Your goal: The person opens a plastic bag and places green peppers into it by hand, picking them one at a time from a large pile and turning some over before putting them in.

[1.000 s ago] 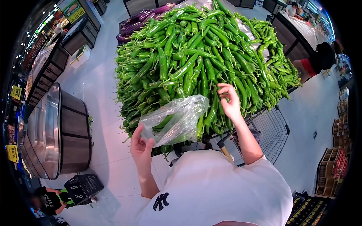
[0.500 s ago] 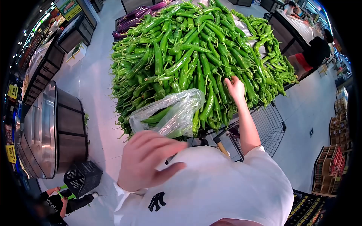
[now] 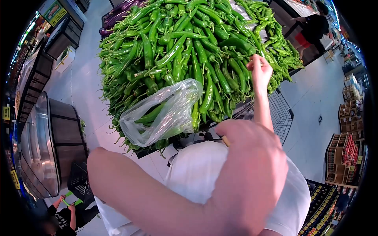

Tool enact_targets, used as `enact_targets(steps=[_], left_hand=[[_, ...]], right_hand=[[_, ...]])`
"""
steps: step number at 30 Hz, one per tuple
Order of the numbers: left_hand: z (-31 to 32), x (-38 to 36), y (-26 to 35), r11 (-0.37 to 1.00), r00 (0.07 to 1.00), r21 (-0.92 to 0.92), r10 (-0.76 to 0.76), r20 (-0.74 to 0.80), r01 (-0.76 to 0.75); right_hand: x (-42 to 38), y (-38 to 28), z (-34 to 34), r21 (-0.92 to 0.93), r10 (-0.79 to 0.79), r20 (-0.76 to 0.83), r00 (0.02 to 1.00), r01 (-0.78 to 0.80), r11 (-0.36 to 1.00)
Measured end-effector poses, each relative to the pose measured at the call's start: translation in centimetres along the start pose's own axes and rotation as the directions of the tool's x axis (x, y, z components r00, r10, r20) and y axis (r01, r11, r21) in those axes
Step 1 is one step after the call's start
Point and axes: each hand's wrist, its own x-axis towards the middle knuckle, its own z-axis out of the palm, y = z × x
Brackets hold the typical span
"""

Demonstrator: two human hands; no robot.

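A big heap of long green peppers [image 3: 173,43] spreads across the stand in front of me. At its right side my right hand [image 3: 260,72] has its fingertips pinched together at the end of a large green pepper [image 3: 238,44], which lies across the top of the others. A clear plastic bag [image 3: 179,106] rests on the near slope, mouth open, with green peppers inside. My left hand [image 3: 252,169] is close to the camera, raised across my chest and blurred. Its fingers are bent out of sight, so I cannot make out their pose.
Purple eggplants [image 3: 118,16] lie at the back left, thinner light-green peppers [image 3: 281,49] at the right. A wire shopping cart [image 3: 282,114] stands beside the stand. Left are a metal-topped display [image 3: 41,145] and a dark basket [image 3: 80,185]. Another person [image 3: 313,29] is at the far right.
My left hand has swung right across my chest, closer to the camera. My right hand has moved up the heap's right side and now pinches a pepper. The bag stays on the slope.
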Motion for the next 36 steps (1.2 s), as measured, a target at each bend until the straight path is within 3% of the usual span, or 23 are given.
enact_targets(steps=[3,6,8,9,10,12,13,14,15,16,17,18,20,23,26,29,32,34,35,36], left_hand=[[-2.1,1.8,1.0,0.984,0.985,0.121,0.114,0.132,-0.130],[-0.8,2.5,1.4,0.972,0.961,0.036,0.223,0.166,-0.232],[3.1,1.2,-0.5,0.921,0.959,-0.269,0.269,-0.089,-0.283],[5.0,0.2,-1.9,0.844,0.964,-0.468,0.251,-0.089,-0.263],[6.8,-0.7,-3.5,0.730,0.968,-0.643,0.238,-0.081,-0.233],[10.0,-2.2,-6.1,0.466,0.970,-0.885,0.209,0.126,0.014],[11.6,-3.2,-7.0,0.295,0.990,-0.954,0.108,0.094,0.058],[13.3,-4.5,-7.5,0.106,0.996,-0.991,0.000,0.085,0.085],[15.4,-5.8,-7.8,-0.190,0.973,-0.976,-0.185,0.137,0.101],[16.6,-7.4,-8.1,-0.363,0.933,-0.930,-0.309,0.184,0.062],[17.9,-9.1,-8.4,-0.509,0.875,-0.861,-0.428,0.227,-0.026],[18.0,-10.3,-8.4,-0.494,0.822,-0.860,-0.538,0.186,-0.129],[18.1,-12.4,-8.2,-0.368,0.662,-0.871,-0.746,0.069,-0.325],[17.7,-13.3,-8.2,-0.095,0.596,-0.972,-0.801,-0.053,-0.215],[18.2,-14.4,-8.5,-0.076,0.514,-0.995,-0.857,0.035,-0.058],[17.5,-14.5,-8.4,-0.199,0.551,-0.975,-0.827,0.114,-0.096],[16.9,-14.0,-8.1,-0.352,0.511,-0.930,-0.821,0.254,-0.103],[16.7,-14.2,-8.3,-0.588,0.685,-0.774,-0.666,0.296,-0.237],[16.7,-14.1,-8.4,-0.697,0.766,-0.663,-0.575,0.287,-0.274],[16.5,-13.8,-8.2,-0.710,0.784,-0.655,-0.550,0.287,-0.258]], right_hand=[[-1.6,-2.1,-0.9,0.068,-0.057,-0.046,0.997,0.060,0.996],[-4.3,-3.3,-3.1,0.153,-0.189,-0.038,0.981,0.193,0.969],[-6.1,-4.4,-3.9,0.368,-0.176,-0.037,0.984,0.177,0.913],[-7.0,-4.8,-4.7,0.454,-0.198,0.022,0.980,0.167,0.875],[-8.0,-5.0,-5.3,0.538,-0.224,0.074,0.972,0.150,0.829],[-9.8,-5.6,-6.1,0.669,-0.234,0.226,0.946,0.024,0.743],[-10.9,-5.2,-6.2,0.711,-0.200,0.273,0.941,-0.057,0.701],[-11.9,-4.7,-6.2,0.767,-0.182,0.358,0.916,-0.177,0.617],[-12.8,-4.5,-6.0,0.737,-0.146,0.439,0.886,-0.263,0.622],[-13.8,-4.2,-5.9,0.698,-0.100,0.518,0.850,-0.351,0.624],[-14.4,-3.7,-5.8,0.606,-0.075,0.574,0.815,-0.361,0.709],[-14.7,-3.2,-5.6,0.504,-0.044,0.628,0.777,-0.363,0.784],[-14.8,-3.6,-4.5,0.435,-0.018,0.705,0.709,-0.412,0.801],[-14.8,-4.2,-2.9,0.449,-0.036,0.681,0.732,-0.377,0.810],[-14.1,-4.0,-2.7,0.425,-0.082,0.691,0.719,-0.312,0.850],[-13.8,-3.7,-2.3,0.478,-0.062,0.680,0.730,-0.378,0.793],[-13.7,-3.1,-2.0,0.567,-0.068,0.664,0.745,-0.441,0.695],[-13.4,-3.5,-1.3,0.655,-0.150,0.637,0.756,-0.429,0.622],[-13.2,-3.0,-1.5,0.640,-0.182,0.650,0.738,-0.403,0.654],[-13.3,-2.8,-1.7,0.644,-0.143,0.644,0.751,-0.432,0.631]])
